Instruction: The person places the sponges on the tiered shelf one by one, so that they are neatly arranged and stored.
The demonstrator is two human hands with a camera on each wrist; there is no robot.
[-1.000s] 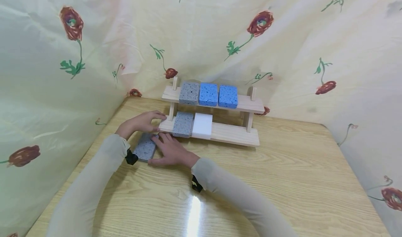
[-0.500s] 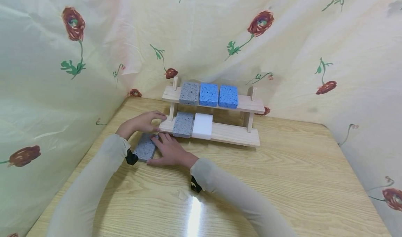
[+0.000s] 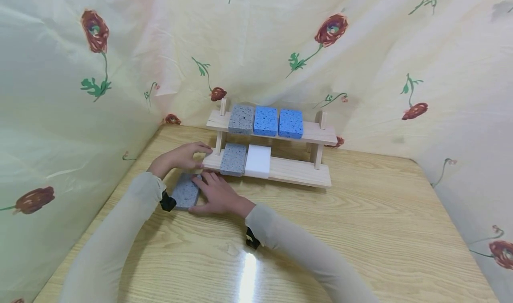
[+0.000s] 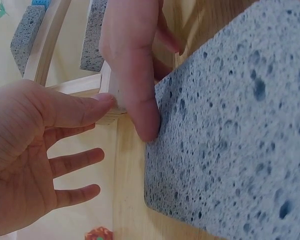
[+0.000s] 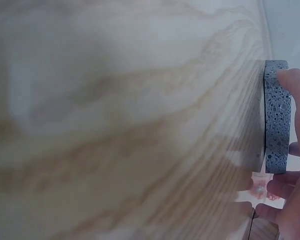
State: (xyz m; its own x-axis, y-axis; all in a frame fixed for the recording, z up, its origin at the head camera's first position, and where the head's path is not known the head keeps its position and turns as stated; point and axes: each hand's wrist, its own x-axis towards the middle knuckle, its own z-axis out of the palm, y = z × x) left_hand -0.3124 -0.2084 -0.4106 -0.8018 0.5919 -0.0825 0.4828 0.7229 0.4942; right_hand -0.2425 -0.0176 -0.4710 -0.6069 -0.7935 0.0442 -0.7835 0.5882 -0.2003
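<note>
A grey speckled sponge [image 3: 186,192] lies low at the table's left, in front of a two-tier wooden shelf [image 3: 300,171]. My right hand [image 3: 216,194] grips it by its right side, thumb at the near end and fingers at the far end. In the right wrist view, the sponge [image 5: 277,117] appears edge-on between thumb and fingers. At the left end of the lower board rests my left hand [image 3: 182,156]. Up close, the left hand [image 4: 35,150] has its thumb touching the wooden end, the other fingers extended. The large sponge face [image 4: 235,125] fills that view's right side.
On the lower board sit another grey sponge [image 3: 234,159] and a white sponge [image 3: 258,160]. The upper board carries a grey sponge [image 3: 242,119] and two blue sponges [image 3: 266,120]. A flowered curtain [image 3: 256,49] surrounds the wooden table [image 3: 360,227].
The sponge under my right hand has turned slightly and shifted a little towards me. My left hand stays at the shelf's end.
</note>
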